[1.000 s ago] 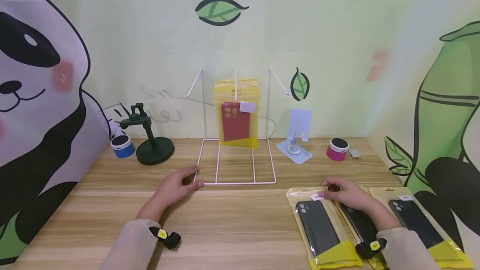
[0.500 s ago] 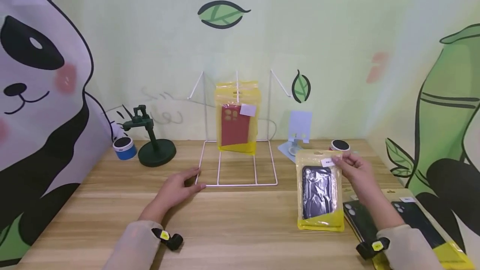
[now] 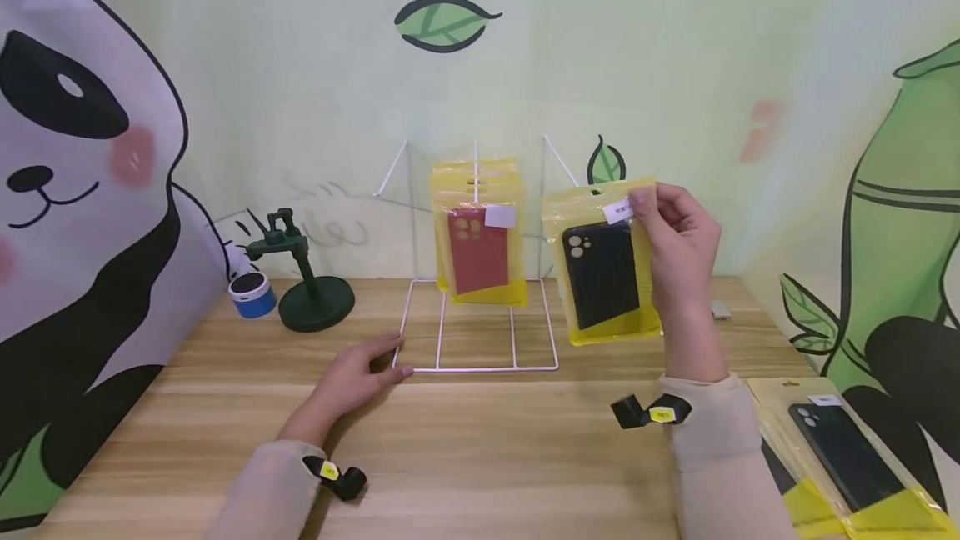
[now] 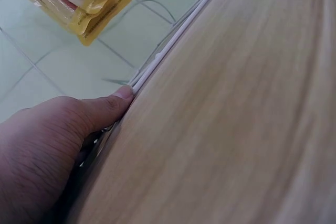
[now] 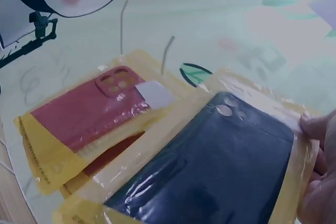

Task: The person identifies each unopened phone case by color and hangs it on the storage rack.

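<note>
Lifted since before, the glossy yellow pouch (image 3: pixel 603 261) is pinched by the right hand (image 3: pixel 675 244); the left hand (image 3: pixel 352 377), fingers seemingly relaxed, touches the thin wire rack (image 3: pixel 480 340).

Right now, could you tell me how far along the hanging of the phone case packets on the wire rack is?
Done: red-case packets hang on the white wire rack's middle hook. In hand: the right hand pinches a black-case packet by its top corner, raised beside the rack, not yet hooked; the left hand rests on the rack's base corner. Left: at least one black-case packet on the table.
</note>
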Motion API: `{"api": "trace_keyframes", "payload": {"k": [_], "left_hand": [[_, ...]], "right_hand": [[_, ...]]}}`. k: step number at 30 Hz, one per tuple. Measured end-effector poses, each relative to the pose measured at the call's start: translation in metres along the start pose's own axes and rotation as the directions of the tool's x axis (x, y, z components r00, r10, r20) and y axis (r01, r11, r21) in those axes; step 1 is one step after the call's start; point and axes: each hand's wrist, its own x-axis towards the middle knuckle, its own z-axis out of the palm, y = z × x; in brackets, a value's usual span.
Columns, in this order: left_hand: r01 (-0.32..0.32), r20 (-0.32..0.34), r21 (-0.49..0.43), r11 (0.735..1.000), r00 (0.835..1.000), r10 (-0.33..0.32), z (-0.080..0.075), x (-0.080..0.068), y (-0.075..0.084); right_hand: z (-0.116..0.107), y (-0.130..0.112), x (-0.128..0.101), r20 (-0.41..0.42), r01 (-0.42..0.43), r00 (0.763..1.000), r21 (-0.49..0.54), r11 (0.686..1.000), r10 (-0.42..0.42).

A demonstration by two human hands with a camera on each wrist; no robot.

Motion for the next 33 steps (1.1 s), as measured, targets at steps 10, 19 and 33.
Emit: {"api": "trace_keyframes", "payload": {"k": [10,19,33], "left_hand": [[0.015,-0.017,-0.021,1.0,1.0,-0.016,0.0,-0.006,0.0],[0.005,0.013,-0.007,1.0,1.0,-0.005,0.002,-0.008,0.004],[0.02,-0.003,-0.02,1.0,1.0,-0.02,-0.001,-0.003,0.0]], "right_hand": [[0.018,0.033,0.01,-0.02,-0.064,0.998,-0.155,0.986,0.061],[0.018,0.056,0.016,-0.066,-0.035,0.998,-0.272,0.962,0.017],[0.027,0.063,0.026,-0.072,-0.022,0.997,-0.32,0.947,-0.002]]}}
